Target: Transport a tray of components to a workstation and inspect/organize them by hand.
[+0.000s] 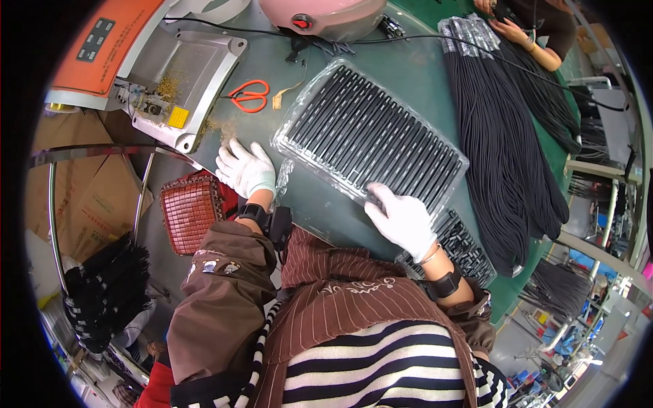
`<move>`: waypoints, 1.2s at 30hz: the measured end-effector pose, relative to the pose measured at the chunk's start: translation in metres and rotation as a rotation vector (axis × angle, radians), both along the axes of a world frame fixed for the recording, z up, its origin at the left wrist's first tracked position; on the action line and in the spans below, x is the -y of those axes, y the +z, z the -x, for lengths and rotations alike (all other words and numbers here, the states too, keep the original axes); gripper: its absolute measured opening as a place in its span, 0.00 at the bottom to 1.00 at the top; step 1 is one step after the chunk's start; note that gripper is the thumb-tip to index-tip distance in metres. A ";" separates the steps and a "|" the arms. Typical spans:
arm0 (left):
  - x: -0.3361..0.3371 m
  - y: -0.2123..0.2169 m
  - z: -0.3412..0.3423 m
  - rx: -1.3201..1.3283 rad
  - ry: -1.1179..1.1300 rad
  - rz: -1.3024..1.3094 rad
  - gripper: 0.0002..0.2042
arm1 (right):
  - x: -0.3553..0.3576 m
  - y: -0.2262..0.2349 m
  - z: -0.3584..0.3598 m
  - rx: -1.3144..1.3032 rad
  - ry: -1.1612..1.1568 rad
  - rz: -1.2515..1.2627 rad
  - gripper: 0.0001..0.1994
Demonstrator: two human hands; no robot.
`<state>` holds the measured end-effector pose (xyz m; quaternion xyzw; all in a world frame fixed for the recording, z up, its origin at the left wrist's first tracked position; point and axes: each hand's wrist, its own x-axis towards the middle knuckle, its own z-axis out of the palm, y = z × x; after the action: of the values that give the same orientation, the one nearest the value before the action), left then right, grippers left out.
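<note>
My left hand point(246, 170), in a white glove, lies with its fingers spread at the table's near-left edge, holding nothing. My right hand point(401, 221), also gloved, is at the near edge of a clear plastic tray point(309, 175). Its fingers are curled, and what they pinch, if anything, is hidden. Rows of slim black strips with small pale marks point(381, 129) fill the tray, which lies slanted on the green table. Below my right hand, partly behind its wrist, a second tray holds small black parts point(462, 245). Orange-handled scissors point(249, 96) lie beyond my left hand.
Long bundles of black cables point(503, 149) cover the right side of the table. A grey machine base point(197, 68) and orange machine point(102, 47) stand at the left, a pink machine point(323, 17) at the back. Another person's hand point(511, 32) works at the far right.
</note>
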<state>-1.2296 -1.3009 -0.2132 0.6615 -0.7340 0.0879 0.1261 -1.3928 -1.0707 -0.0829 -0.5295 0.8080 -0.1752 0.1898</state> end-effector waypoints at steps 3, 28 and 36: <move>0.000 0.000 0.000 -0.005 0.000 -0.007 0.25 | 0.004 -0.001 -0.003 -0.010 -0.006 0.001 0.15; -0.002 0.003 -0.001 0.003 0.000 0.009 0.26 | 0.038 0.000 -0.003 0.005 0.037 -0.052 0.16; -0.001 0.002 0.000 -0.003 0.008 0.005 0.26 | 0.050 -0.009 -0.005 -0.005 0.070 -0.082 0.18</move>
<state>-1.2296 -1.2996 -0.2114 0.6641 -0.7311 0.0891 0.1285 -1.3873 -1.1207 -0.0919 -0.5494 0.7961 -0.1339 0.2154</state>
